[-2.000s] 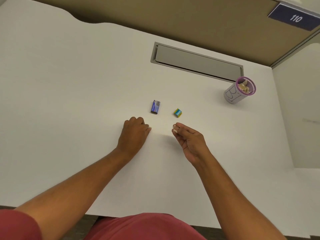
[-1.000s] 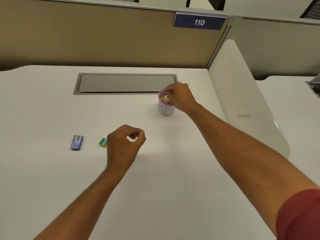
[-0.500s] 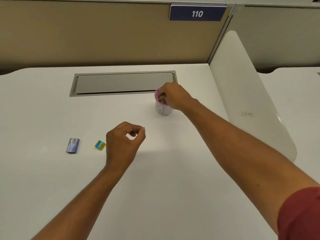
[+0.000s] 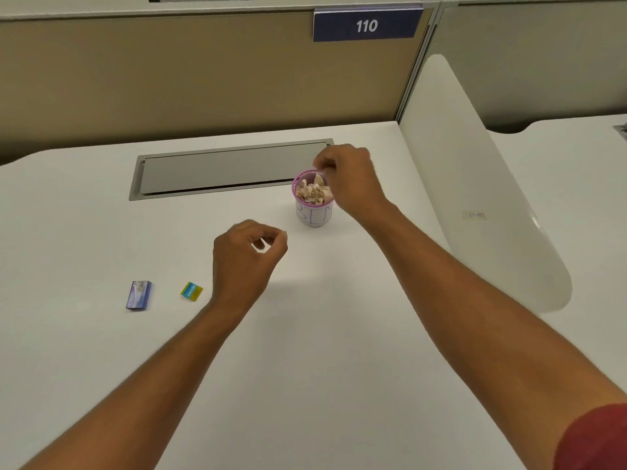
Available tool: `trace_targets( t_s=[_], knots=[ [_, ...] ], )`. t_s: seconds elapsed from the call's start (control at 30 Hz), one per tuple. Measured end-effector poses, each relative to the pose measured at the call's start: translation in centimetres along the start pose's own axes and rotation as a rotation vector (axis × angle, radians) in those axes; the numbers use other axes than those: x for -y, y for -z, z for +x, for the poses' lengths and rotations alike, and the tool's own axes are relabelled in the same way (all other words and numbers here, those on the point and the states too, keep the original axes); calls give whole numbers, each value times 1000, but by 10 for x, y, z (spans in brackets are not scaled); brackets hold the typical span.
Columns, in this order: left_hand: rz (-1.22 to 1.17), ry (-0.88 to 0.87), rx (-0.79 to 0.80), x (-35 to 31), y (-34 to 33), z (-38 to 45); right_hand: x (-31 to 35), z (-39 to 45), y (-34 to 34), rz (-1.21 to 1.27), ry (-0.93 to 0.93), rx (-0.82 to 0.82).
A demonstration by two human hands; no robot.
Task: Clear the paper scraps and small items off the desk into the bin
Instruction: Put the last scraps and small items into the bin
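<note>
A small pink-rimmed white bin (image 4: 314, 216) stands on the white desk (image 4: 332, 347), filled with paper scraps (image 4: 312, 193). My right hand (image 4: 353, 181) hovers just over the bin's right rim with its fingers curled together, and nothing shows in them. My left hand (image 4: 244, 262) floats above the desk in front of the bin, thumb and forefinger pinched on a tiny white paper scrap (image 4: 284, 233). A small blue box (image 4: 138, 295) and a yellow-and-blue item (image 4: 191, 291) lie on the desk left of my left hand.
A grey cable-tray lid (image 4: 220, 171) is set into the desk behind the bin. A white rounded divider panel (image 4: 475, 198) rises along the desk's right side. A tan partition wall with a "110" sign (image 4: 366, 26) closes the back.
My right hand carried a scrap to the bin, dipped into it and has now lifted slightly above the rim. My left hand rose off the desk, pinched shut.
</note>
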State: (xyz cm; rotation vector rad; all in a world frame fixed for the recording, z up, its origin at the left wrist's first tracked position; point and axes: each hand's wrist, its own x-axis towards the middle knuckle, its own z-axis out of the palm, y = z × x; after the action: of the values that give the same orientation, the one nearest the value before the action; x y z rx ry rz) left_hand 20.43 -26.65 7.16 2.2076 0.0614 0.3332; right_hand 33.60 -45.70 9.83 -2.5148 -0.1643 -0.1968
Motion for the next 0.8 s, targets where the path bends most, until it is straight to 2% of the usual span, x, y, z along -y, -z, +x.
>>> trace_targets(
  t_s=[0.07,0.13,0.33,0.57,0.67,0.8],
  knots=[
    [21,-7,12,-1,-6,18,-7,-18,6,145,-83,-158],
    [39,-5,30,-3,-14,39,-15,-48,2,198,-151,-208],
    [214,-17,138,-14,-49,90,-35,-124,-29,270,-256,-83],
    [301,-52,270,-9,-58,105,-35,-139,-34,319,-260,-97],
    [230,-85,239,-2,-44,101,-31,-139,-35,328,-270,-98],
    [101,-37,134,26,-8,72,-15,-143,-48,339,-252,-28]
  ],
)
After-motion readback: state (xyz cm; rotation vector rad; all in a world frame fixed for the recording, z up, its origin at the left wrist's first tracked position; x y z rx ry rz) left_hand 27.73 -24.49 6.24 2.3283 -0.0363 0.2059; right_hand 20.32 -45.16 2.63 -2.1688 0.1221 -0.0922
